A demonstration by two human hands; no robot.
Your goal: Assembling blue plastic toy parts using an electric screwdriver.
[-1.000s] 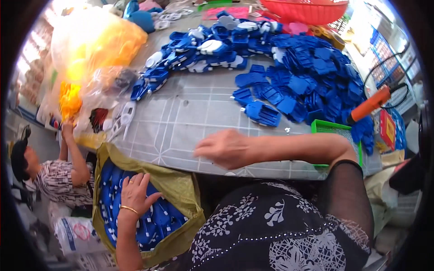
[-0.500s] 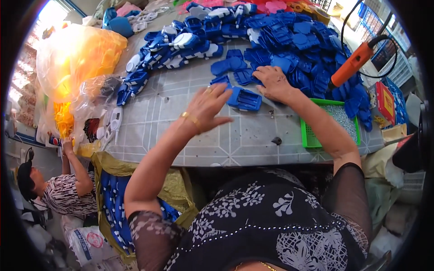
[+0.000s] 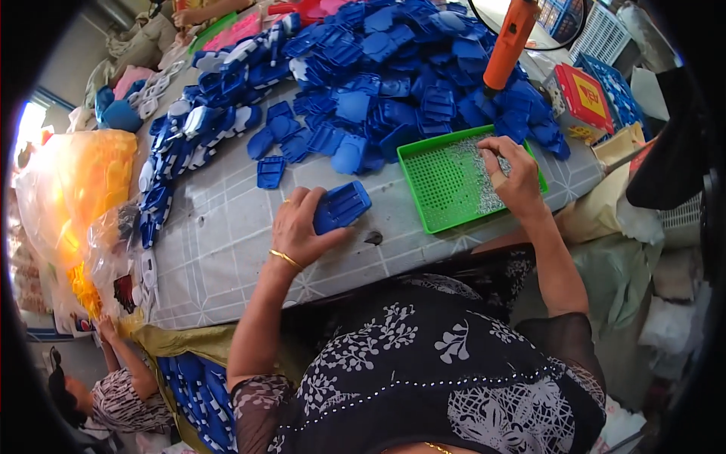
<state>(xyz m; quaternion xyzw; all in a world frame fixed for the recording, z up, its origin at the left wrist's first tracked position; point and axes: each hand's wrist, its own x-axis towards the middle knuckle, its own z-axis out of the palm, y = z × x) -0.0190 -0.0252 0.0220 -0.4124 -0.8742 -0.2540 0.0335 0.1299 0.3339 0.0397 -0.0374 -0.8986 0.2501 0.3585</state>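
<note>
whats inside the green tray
The green tray holds small silvery pieces toward its right side; its perforated floor shows on the left. The right hand covers part of the tray; what lies beneath it or the pieces can't be seen.

Left hand (image 3: 298,228) curved in a grip, right hand (image 3: 517,180) loosely curled

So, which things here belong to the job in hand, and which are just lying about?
In the job, it seems:
blue casing in the left hand
green tray of small metal pieces, right hand over it

Apparently just lying about:
plastic bag with orange contents
red-and-yellow box
</note>
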